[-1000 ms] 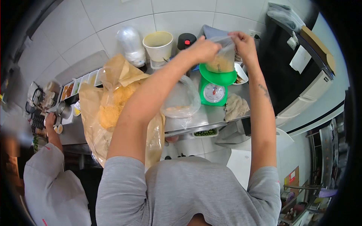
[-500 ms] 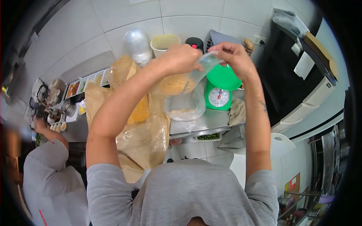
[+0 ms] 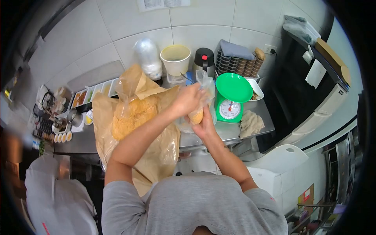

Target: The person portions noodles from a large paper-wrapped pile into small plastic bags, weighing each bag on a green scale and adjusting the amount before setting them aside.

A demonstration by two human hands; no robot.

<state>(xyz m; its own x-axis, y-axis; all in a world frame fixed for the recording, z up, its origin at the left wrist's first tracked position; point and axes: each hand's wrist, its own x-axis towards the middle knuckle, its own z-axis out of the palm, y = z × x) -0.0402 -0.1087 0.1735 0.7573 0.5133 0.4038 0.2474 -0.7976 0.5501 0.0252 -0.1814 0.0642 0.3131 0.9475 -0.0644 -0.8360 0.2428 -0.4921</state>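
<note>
Noodle pouch (image 3: 197,115), a small clear bag with a yellow portion at its bottom, hangs over the near edge of the steel counter (image 3: 231,131), caught between both hands. The right hand (image 3: 204,126) cups it from below, apparently to bear the weight, while the left hand (image 3: 187,101) has its grip clenched on the neck, seemingly gathering the slack film. Just left stands a large brown sack (image 3: 135,117) of loose noodles, its mouth open for easy reach. Just right, a green scale (image 3: 233,98) stands with a bare pan. Farther back, a pale tub (image 3: 175,58), black flask (image 3: 203,58) and stacked cups (image 3: 235,64) line the tiled wall (image 3: 203,23).
</note>
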